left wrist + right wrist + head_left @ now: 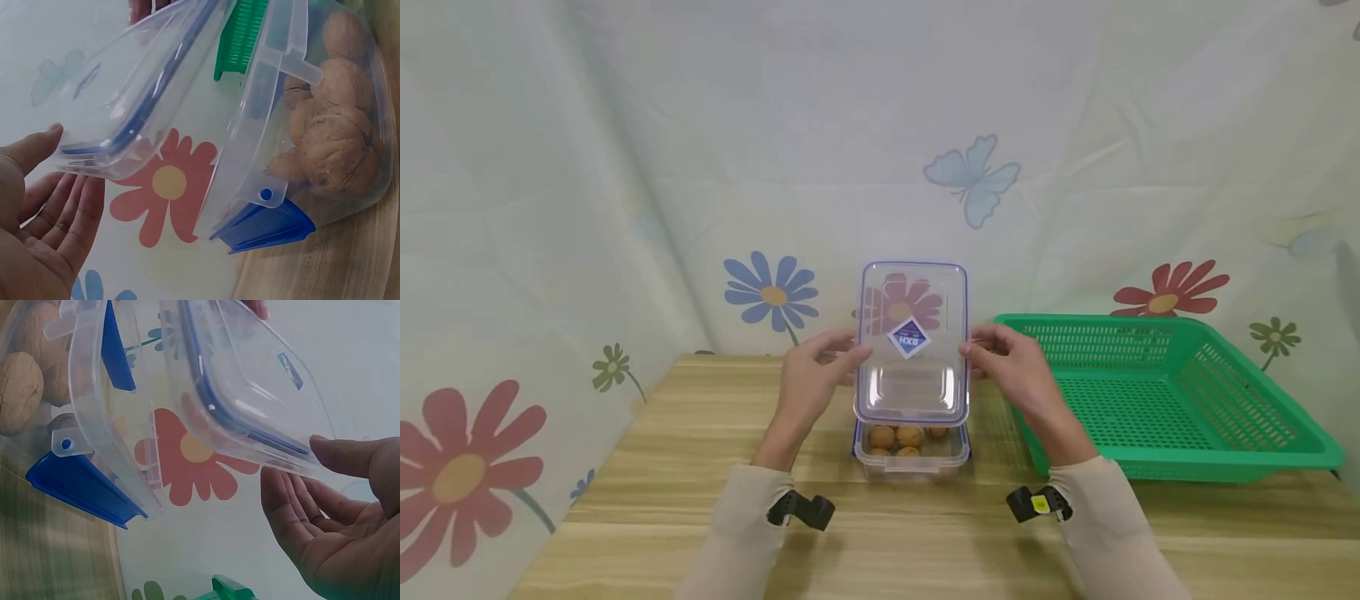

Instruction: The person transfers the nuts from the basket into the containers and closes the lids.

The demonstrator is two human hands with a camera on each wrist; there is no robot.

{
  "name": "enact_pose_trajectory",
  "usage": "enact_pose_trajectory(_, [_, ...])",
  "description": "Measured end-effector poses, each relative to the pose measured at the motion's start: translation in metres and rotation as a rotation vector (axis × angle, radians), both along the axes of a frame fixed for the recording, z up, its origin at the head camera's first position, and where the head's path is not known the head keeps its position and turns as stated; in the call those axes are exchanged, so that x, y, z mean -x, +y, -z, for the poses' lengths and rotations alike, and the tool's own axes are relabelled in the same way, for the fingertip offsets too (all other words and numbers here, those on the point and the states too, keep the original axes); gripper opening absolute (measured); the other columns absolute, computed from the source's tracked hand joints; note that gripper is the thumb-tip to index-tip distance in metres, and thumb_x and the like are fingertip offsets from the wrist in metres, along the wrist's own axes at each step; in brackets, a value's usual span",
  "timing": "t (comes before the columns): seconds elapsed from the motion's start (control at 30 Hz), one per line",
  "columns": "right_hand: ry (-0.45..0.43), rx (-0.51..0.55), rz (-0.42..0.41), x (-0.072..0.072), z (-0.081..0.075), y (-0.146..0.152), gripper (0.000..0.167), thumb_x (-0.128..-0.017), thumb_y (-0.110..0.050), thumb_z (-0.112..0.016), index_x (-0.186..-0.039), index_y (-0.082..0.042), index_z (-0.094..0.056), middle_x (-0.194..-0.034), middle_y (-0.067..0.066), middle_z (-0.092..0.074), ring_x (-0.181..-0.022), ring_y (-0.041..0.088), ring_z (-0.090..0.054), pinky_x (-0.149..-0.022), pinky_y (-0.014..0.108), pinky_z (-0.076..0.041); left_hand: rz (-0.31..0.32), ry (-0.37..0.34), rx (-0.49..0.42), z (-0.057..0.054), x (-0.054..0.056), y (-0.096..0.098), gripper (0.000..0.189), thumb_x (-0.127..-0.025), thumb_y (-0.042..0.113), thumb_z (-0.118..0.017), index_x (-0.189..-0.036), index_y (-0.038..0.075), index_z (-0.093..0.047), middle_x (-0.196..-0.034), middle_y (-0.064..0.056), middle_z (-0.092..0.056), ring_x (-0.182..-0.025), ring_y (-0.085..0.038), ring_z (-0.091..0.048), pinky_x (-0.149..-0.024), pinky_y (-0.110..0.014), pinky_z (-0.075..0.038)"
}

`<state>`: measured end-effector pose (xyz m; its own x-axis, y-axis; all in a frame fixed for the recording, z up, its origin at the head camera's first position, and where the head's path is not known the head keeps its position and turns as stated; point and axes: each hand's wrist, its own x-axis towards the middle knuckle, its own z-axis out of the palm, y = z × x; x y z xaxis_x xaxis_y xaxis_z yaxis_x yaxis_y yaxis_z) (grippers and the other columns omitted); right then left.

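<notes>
Both hands hold up a clear plastic lid (912, 383) with a blue seal line and a blue-and-white sticker. My left hand (811, 375) pinches its left edge between thumb and fingers; my right hand (1015, 367) pinches the right edge the same way. The lid is tilted upright above the back of a clear food container (917, 461) on the table. Inside the container lie several walnuts (340, 147), partly hidden by the lid in the head view. Blue side latches (87, 487) hang folded out from the container's rim.
A green plastic basket (1180, 467) with slotted walls stands on the wooden table (700, 467) to the right, close to my right forearm. Behind the table hangs a pale curtain (850, 125) printed with flowers and a butterfly.
</notes>
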<state>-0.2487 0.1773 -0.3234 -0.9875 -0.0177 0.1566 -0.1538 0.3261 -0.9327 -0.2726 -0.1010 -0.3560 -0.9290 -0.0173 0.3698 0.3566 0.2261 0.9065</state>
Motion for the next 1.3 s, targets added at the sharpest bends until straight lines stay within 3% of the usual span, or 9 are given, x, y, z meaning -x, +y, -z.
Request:
enact_pose_trajectory(0.13, [0.017, -0.027, -0.004, 0.001, 0.001, 0.000, 0.054, -0.106, -0.018, -0.069, -0.153, 0.000, -0.052, -0.126, 0.023, -0.067, -0.096, 0.027, -0.073, -0.085, 0.035, -0.064, 0.015, -0.004, -0.011, -0.001, -0.001, 0.000, 0.050, -0.094, 0.027, -0.084, -0.138, 0.007, -0.070, -0.112, -0.014, -0.075, -0.090, -0.029, -0.076, -0.073, -0.041, -0.068])
enact_pose_trajectory(0.33, [0.054, -0.045, -0.035, 0.001, 0.003, -0.001, 0.065, -0.103, -0.013, -0.071, -0.162, -0.008, -0.043, -0.132, 0.025, -0.064, -0.094, 0.029, -0.073, -0.085, 0.043, -0.065, 0.062, -0.023, -0.005, -0.002, -0.001, -0.001, 0.056, -0.095, 0.023, -0.084, -0.147, 0.015, -0.064, -0.118, -0.017, -0.073, -0.095, -0.032, -0.077, -0.072, -0.048, -0.068])
enact_pose_trajectory(0.43, [0.061, -0.062, -0.045, 0.000, 0.004, -0.002, 0.060, -0.104, -0.013, -0.069, -0.160, -0.010, -0.047, -0.133, 0.025, -0.063, -0.099, 0.032, -0.072, -0.084, 0.043, -0.065, 0.082, -0.033, 0.028, -0.002, -0.001, -0.001, 0.051, -0.096, 0.022, -0.082, -0.145, 0.017, -0.066, -0.123, -0.017, -0.071, -0.097, -0.030, -0.077, -0.068, -0.042, -0.068])
enact_pose_trajectory(0.67, [0.028, -0.144, -0.033, 0.002, 0.006, -0.004, 0.052, -0.106, -0.013, -0.067, -0.155, -0.008, -0.053, -0.133, 0.027, -0.063, -0.111, 0.038, -0.067, -0.094, 0.052, -0.061, 0.114, -0.081, 0.098, -0.002, -0.004, -0.001, 0.045, -0.099, 0.021, -0.078, -0.142, 0.017, -0.069, -0.128, -0.019, -0.069, -0.077, -0.029, -0.075, -0.067, -0.039, -0.067])
enact_pose_trajectory(0.9, [-0.007, -0.266, -0.052, 0.002, 0.011, -0.008, 0.052, -0.106, -0.015, -0.067, -0.155, -0.003, -0.052, -0.137, 0.030, -0.062, -0.121, 0.043, -0.064, -0.099, 0.057, -0.058, 0.097, -0.165, 0.133, 0.002, -0.002, 0.000, 0.045, -0.099, 0.023, -0.078, -0.143, 0.015, -0.068, -0.127, -0.022, -0.070, -0.084, -0.028, -0.076, -0.067, -0.038, -0.067])
enact_pose_trajectory(1.07, [-0.010, -0.318, -0.056, 0.002, 0.013, -0.013, 0.052, -0.105, -0.013, -0.066, -0.153, 0.001, -0.051, -0.136, 0.033, -0.062, -0.122, 0.045, -0.063, -0.098, 0.057, -0.058, 0.103, -0.180, 0.143, 0.007, 0.000, -0.001, 0.045, -0.098, 0.019, -0.079, -0.141, 0.012, -0.069, -0.124, -0.023, -0.071, -0.081, -0.029, -0.076, -0.067, -0.038, -0.067])
enact_pose_trajectory(1.3, [-0.014, -0.424, -0.047, 0.003, 0.019, -0.020, 0.052, -0.104, -0.009, -0.064, -0.151, 0.007, -0.049, -0.128, 0.032, -0.064, -0.112, 0.041, -0.065, -0.089, 0.051, -0.062, 0.099, -0.199, 0.175, 0.013, 0.002, -0.001, 0.044, -0.097, 0.014, -0.081, -0.139, 0.008, -0.070, -0.118, -0.023, -0.073, -0.082, -0.029, -0.077, -0.065, -0.038, -0.067])
